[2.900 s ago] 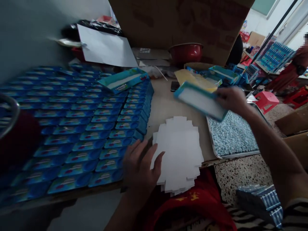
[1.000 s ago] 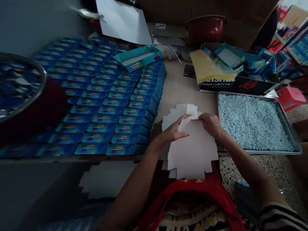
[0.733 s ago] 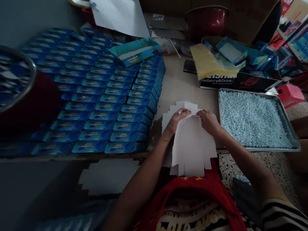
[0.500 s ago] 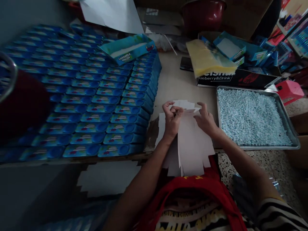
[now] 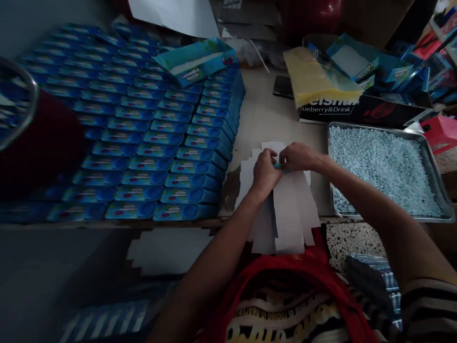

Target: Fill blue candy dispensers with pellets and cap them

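White card blanks (image 5: 291, 214) lie with their plain side up at the table's front edge, partly over the red apron. My left hand (image 5: 266, 174) is closed on the far end of the top card blank. From the right, my right hand (image 5: 298, 156) pinches the same end, its fingers nearly touching those of my left hand. A small strip of the card's blue side shows between the two hands. Both sets of fingertips are partly hidden.
Rows of blue boxes (image 5: 150, 138) fill the left, with an open blue tray (image 5: 200, 62) on top. At right are a metal tray (image 5: 450, 209) of pale blue candies and a black carton (image 5: 378, 112). A dark red pot (image 5: 53, 138) stands at far left.
My right hand has moved left toward my left hand, and its fingers have closed on the card's end. That end now shows a blue strip. The whole view has shifted slightly.
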`<state>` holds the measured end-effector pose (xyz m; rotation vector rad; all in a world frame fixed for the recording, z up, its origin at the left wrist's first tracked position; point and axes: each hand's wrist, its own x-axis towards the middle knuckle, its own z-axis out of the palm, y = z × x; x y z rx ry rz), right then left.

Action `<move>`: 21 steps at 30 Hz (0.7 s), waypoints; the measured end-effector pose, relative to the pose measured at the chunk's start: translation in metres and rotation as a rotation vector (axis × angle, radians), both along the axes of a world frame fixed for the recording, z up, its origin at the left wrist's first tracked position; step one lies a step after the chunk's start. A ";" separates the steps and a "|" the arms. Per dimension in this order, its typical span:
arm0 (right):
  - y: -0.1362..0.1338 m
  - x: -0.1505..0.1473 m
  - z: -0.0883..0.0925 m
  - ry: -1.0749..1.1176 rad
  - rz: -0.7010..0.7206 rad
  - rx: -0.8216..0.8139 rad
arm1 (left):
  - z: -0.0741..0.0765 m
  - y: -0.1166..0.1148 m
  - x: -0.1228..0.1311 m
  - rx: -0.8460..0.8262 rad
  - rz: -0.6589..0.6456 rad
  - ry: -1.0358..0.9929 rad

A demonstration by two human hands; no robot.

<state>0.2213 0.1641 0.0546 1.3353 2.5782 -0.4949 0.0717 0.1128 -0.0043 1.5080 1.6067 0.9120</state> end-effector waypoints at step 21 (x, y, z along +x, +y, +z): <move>-0.035 -0.030 -0.010 -0.274 0.156 0.169 | 0.003 0.013 -0.048 0.106 -0.233 0.369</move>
